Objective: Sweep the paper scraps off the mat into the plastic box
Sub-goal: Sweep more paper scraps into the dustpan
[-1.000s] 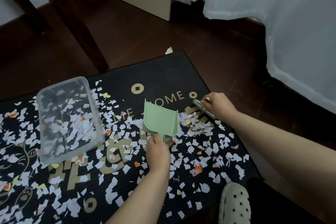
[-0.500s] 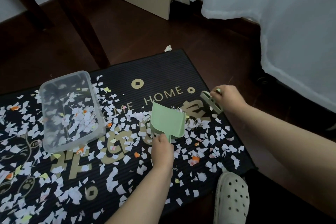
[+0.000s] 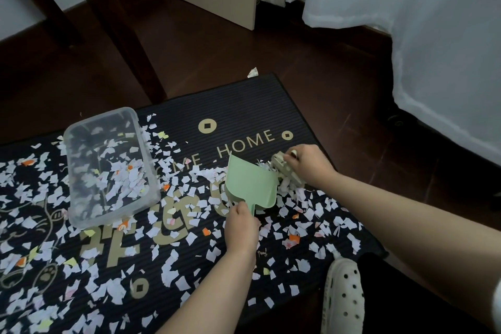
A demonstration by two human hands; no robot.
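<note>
A plastic box (image 3: pixel 147 168), holding paper scraps (image 3: pixel 124 179), is sitting on the scrap-strewn mat (image 3: pixel 238 106) as the left hand (image 3: pixel 241 228) is gripping a dustpan (image 3: pixel 252 184) handle and the right hand (image 3: pixel 309 163) is clutching a brush (image 3: pixel 283 168).

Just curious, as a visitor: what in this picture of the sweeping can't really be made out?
Head view:
- Brush: motion-blurred, handle covered by the right hand.
- Dustpan contents: hidden behind its own green body.
- Left hand fingers: curled out of sight under the hand.
- Mat: left end cut off by the frame; the lettering before HOME covered by scraps.
</note>
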